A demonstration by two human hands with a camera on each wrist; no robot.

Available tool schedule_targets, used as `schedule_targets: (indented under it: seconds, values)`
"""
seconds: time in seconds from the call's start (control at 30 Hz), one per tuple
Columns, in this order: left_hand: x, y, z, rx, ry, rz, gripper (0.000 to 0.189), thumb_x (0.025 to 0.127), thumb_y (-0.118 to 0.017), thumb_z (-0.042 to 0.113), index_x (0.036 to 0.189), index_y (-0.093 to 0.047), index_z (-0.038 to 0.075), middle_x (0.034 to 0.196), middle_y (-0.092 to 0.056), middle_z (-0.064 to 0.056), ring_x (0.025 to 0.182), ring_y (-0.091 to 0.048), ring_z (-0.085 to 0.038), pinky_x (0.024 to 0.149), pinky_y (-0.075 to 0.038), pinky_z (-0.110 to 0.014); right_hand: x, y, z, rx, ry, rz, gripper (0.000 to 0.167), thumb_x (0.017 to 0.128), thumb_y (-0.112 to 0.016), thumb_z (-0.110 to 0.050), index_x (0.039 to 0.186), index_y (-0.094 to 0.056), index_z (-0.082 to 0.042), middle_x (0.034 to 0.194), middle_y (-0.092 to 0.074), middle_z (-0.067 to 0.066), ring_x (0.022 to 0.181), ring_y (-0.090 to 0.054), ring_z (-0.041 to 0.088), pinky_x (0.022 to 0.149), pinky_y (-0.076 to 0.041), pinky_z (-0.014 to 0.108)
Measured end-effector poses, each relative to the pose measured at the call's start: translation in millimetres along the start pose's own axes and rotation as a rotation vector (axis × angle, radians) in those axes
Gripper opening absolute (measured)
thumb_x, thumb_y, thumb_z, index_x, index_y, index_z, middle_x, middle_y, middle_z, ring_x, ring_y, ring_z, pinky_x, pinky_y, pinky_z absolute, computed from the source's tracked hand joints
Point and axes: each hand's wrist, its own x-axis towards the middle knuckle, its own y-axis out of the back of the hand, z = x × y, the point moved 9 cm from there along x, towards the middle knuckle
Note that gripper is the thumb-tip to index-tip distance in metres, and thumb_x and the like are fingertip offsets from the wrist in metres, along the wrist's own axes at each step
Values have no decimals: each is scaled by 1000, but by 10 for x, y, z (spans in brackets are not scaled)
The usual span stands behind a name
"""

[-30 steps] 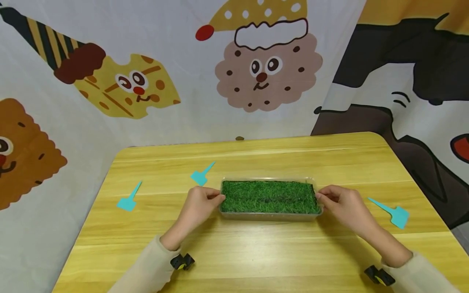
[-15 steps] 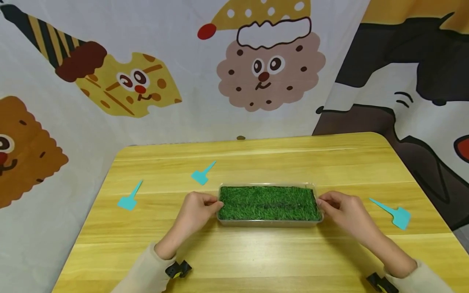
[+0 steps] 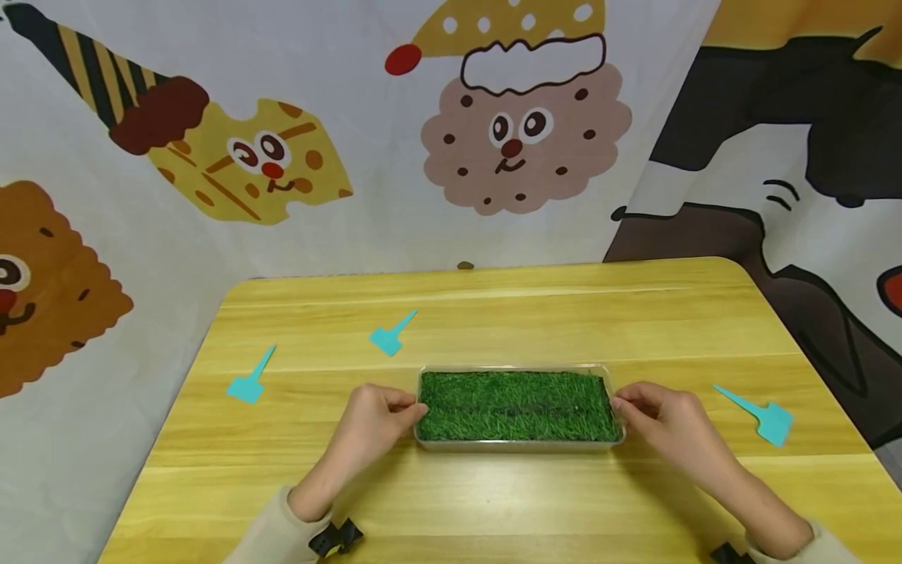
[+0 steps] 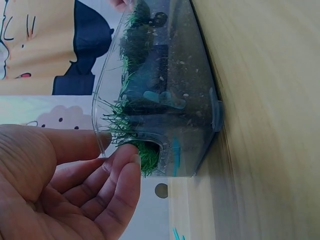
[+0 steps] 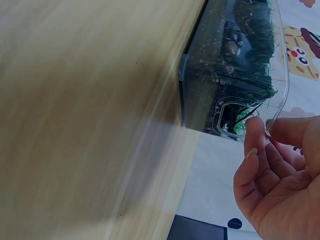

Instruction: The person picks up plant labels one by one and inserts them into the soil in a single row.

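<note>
A clear plastic box (image 3: 517, 446) with a mat of green artificial grass (image 3: 517, 392) in its top stands on or just over the middle of the table. My left hand (image 3: 373, 429) pinches the rim of its left end between thumb and finger. At the opposite end my right hand (image 3: 675, 429) pinches the rim in the same way. From the side, in the left wrist view, the box wall (image 4: 185, 75) is see-through, with dark, speckled contents under the grass. An opening is cut in each end wall, close to the fingers.
Two turquoise plastic plant labels lie on the left: one label (image 3: 246, 388) nearer the side edge, another label (image 3: 387, 340) behind my left hand. A third label (image 3: 773, 424) is right of my right hand. A cartoon-printed cloth (image 3: 395, 180) hangs behind the wooden table (image 3: 493, 509).
Both hands have moved toward the person, and the box has come along between them. Their pinch on its ends has stayed the same. The plant labels lie where they were.
</note>
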Motion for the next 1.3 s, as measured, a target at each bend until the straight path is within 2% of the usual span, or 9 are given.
schedule_targets:
  seconds: [0.17, 0.33, 0.5, 0.8, 0.97, 1.1, 1.23, 1.3]
  values:
    - [-42, -4, -8, 21, -14, -11, 16, 92, -78, 5, 78, -83, 11, 52, -60, -6, 46, -32, -5, 45, -26, -17, -35, -9, 2, -3, -8, 1, 4, 98, -75, -7, 97, -78, -9, 71, -65, -15, 61, -61, 7, 52, -47, 24]
    - [-72, -6, -4, 22, -28, -15, 17, 92, -79, 5, 77, -84, 12, 55, -65, 0, 46, -34, -3, 45, -26, -18, -66, -19, 8, 0, -20, -6, 5, 97, -75, -6, 98, -78, -9, 73, -66, -14, 62, -60, 6, 52, -47, 24]
    - [-94, -9, -12, 16, -19, -15, 10, 91, -80, 6, 84, -85, 9, 66, -74, 4, 48, -44, -4, 44, -33, -18, -95, -17, -6, -3, -20, -2, 8, 96, -76, -3, 100, -78, -9, 79, -71, -10, 67, -62, 2, 54, -50, 24]
    - [-97, -8, -32, -10, -5, -14, 5, 90, -81, 7, 86, -84, 7, 79, -78, -2, 59, -67, -17, 49, -47, -22, -104, 8, -18, -1, 7, 28, 10, 94, -77, -1, 100, -80, -9, 85, -76, -5, 72, -66, 2, 58, -53, 21]
    - [-98, -4, -19, 7, -18, -25, 7, 90, -80, 7, 85, -85, 9, 74, -77, 1, 55, -63, -14, 47, -44, -21, -90, 138, -22, -56, 23, 89, 8, 95, -76, -3, 102, -80, -5, 88, -78, 0, 72, -68, 4, 58, -51, 18]
    - [-107, -4, -21, 7, -15, -30, 8, 91, -80, 8, 84, -85, 9, 70, -76, 3, 54, -63, -14, 48, -45, -21, -83, 294, 42, -127, -8, 134, 8, 98, -75, -9, 104, -80, -7, 88, -77, 0, 69, -62, 2, 57, -48, 21]
    - [-111, -8, -27, -3, -10, -31, 8, 91, -80, 7, 85, -84, 7, 69, -75, 2, 56, -67, -20, 48, -47, -21, -87, 484, 203, -188, -40, 181, 11, 97, -75, -9, 107, -79, -5, 88, -74, 4, 69, -57, -2, 56, -46, 20]
    - [-102, -12, -30, -1, -9, -32, 9, 92, -79, 6, 85, -84, 6, 69, -75, 1, 56, -67, -21, 46, -44, -21, -102, 585, 317, -212, -63, 205, 12, 97, -75, -8, 108, -78, -4, 89, -74, 7, 70, -55, -5, 57, -44, 17]
